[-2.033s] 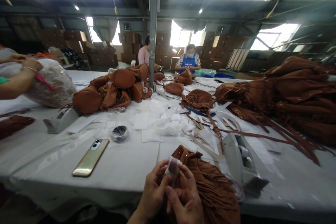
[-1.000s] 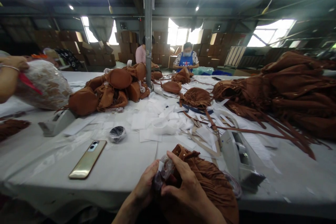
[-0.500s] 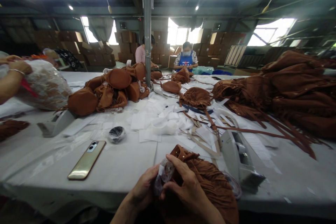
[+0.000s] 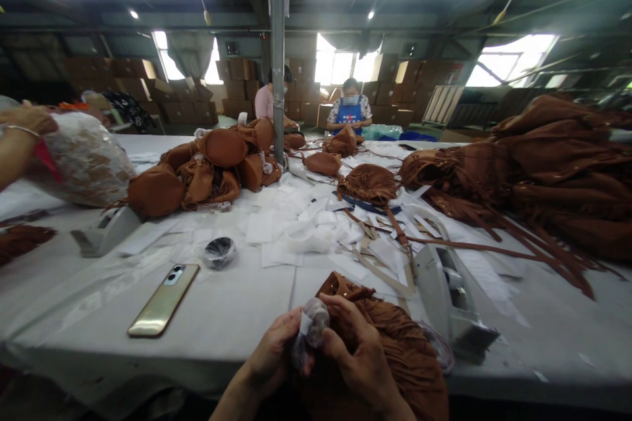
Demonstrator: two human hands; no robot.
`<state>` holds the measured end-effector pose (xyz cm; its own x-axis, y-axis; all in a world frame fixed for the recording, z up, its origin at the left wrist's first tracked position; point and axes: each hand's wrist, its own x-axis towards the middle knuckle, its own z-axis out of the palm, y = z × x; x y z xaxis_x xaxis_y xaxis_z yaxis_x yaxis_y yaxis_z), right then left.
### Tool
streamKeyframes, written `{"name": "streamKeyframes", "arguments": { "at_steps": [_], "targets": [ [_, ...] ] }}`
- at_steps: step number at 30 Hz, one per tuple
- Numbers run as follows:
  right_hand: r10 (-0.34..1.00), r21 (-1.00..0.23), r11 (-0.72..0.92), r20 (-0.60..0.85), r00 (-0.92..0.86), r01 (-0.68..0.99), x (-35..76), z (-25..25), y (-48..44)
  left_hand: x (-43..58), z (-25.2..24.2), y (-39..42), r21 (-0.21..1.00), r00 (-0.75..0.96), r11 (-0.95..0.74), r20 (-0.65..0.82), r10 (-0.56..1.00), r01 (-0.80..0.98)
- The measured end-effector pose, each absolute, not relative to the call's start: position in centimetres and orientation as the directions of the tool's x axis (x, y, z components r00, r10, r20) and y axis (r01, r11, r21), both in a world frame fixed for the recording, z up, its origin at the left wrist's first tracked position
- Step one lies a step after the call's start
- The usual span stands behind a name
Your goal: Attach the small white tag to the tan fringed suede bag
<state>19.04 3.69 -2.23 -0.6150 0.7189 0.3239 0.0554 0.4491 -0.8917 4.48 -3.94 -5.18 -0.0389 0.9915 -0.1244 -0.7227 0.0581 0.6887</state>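
— Head view: I'm watching both hands working at the near edge of the worktop (image 4: 237, 316). What are they gripping?

— The left hand (image 4: 274, 358) and right hand (image 4: 353, 358) are both pinching a small clear plastic wrap (image 4: 311, 330), holding it over the brown fringed bag (image 4: 395, 348) lying against the worktop's edge.

— Anything lying close by?

— I'm seeing a gold phone (image 4: 164, 300) sitting to the left, a tape dispenser (image 4: 451, 302) standing just right of the bag, and white paper slips (image 4: 306, 227) scattered beyond
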Motion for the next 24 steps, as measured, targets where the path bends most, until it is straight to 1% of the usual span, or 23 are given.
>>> {"name": "streamKeyframes", "arguments": {
  "at_steps": [4,9,12,14,16,20,24],
  "targets": [
    [0.815,-0.924,0.365,0.259,-0.518,0.112,18.7,-1.1,3.1,4.8,-5.7,-3.9,0.713,-0.125,-0.022,-0.092,0.988,-0.701],
    [0.884,-0.964,0.231,0.150,-0.444,0.134,17.9,-0.9,2.3,5.3,-6.3,-4.3,0.773,-0.124,-0.045,-0.043,0.991,-0.632],
    [0.903,-0.949,0.236,0.135,-0.407,0.208,17.6,-0.9,2.1,5.6,-6.2,-4.2,0.764,-0.201,-0.078,-0.069,0.977,-0.641],
    [0.903,-0.938,0.251,0.139,-0.406,0.238,17.5,-0.9,2.0,5.8,-5.9,-4.0,0.736,-0.266,-0.094,-0.121,0.956,-0.670],
    [0.898,-0.934,0.259,0.139,-0.417,0.247,17.4,-1.0,1.9,5.9,-5.6,-4.0,0.717,-0.296,-0.087,-0.172,0.940,-0.692],
    [0.880,-0.936,0.266,0.138,-0.455,0.231,17.4,-1.2,1.9,5.9,-5.0,-4.2,0.707,-0.293,-0.077,-0.190,0.937,-0.703],
    [0.834,-0.939,0.305,0.181,-0.522,0.161,17.9,-1.6,2.2,5.7,-5.4,-3.8,0.705,-0.250,-0.056,-0.175,0.952,-0.707]
  ]
}}
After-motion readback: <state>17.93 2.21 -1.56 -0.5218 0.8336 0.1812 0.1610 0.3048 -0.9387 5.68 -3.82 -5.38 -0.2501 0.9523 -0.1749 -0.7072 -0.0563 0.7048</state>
